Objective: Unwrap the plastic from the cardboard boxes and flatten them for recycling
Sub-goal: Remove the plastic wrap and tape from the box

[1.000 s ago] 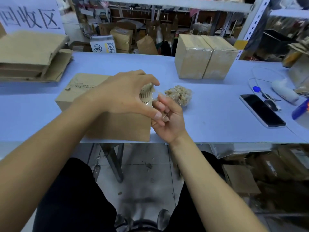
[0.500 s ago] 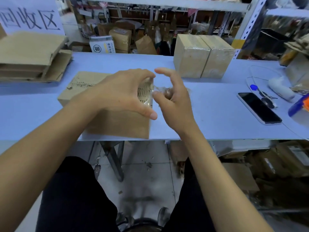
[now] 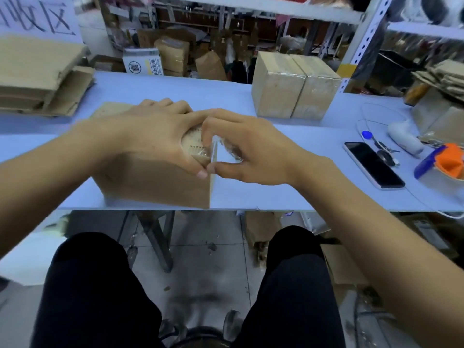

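A brown cardboard box [image 3: 155, 189] with clear plastic film on it lies at the table's front edge. My left hand [image 3: 155, 131] lies over its top right corner, fingers on top and thumb down the front face, gripping it. My right hand [image 3: 251, 151] is palm down right beside it, fingertips pinching the plastic film [image 3: 200, 153] at the box's right edge. A crumpled wad of removed plastic [image 3: 233, 151] is mostly hidden under my right hand. Two plastic-wrapped boxes [image 3: 293, 86] stand side by side at the back of the table.
Flattened cardboard [image 3: 37, 76] is stacked at the far left of the blue table [image 3: 175, 89]. On the right lie a phone [image 3: 372, 165], keys [image 3: 384, 151], a white tool [image 3: 404, 136] and an orange and blue tape dispenser [image 3: 444, 162]. Shelving and cartons stand behind.
My right hand turned from palm up near the table edge to palm down and moved up to the box's right edge. My left hand stayed on the box's corner.
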